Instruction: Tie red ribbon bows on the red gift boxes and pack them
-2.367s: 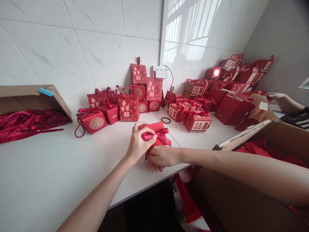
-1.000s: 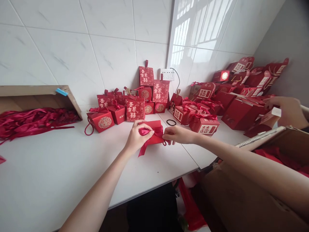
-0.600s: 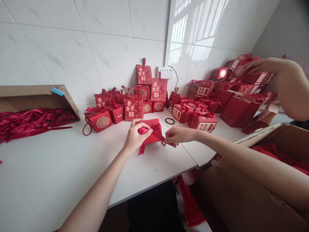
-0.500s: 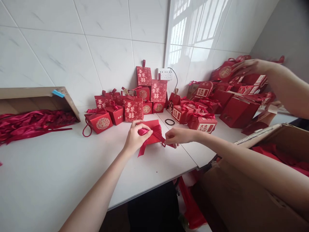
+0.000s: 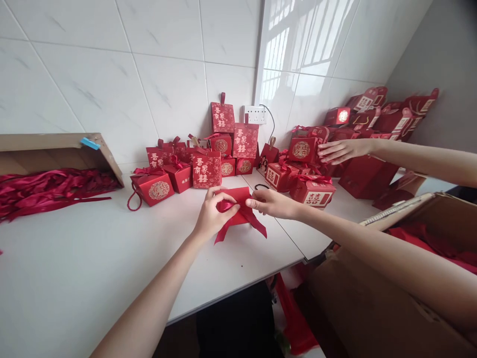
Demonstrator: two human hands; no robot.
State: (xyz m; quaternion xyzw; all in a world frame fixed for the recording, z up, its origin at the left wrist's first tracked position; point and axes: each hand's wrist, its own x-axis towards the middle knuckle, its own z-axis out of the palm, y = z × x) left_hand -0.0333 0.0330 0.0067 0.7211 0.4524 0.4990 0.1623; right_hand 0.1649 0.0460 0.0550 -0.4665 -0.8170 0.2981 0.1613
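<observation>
A small red gift box (image 5: 242,193) sits on the white table in front of me, with a red ribbon (image 5: 257,223) tied across it and two tails hanging toward me. My left hand (image 5: 214,211) pinches a loop of this ribbon at the box's left side. At the right side, my right hand (image 5: 274,203) has its thumb and fingers closed at the ribbon's bow, partly hiding what lies between them. Behind my right hand is a black hair tie (image 5: 261,187), partly covered.
Several decorated red boxes (image 5: 206,169) stand along the tiled wall. At right, another person's hand (image 5: 341,150) is at a box with a gold emblem (image 5: 303,149). A carton of ribbons (image 5: 108,159) lies left; an open cardboard box (image 5: 391,214) stands at front right.
My right hand has let go of the right ribbon tail and moved up and left to the bow. The other person's hand has come down and left from the stack, with the gold-emblem box.
</observation>
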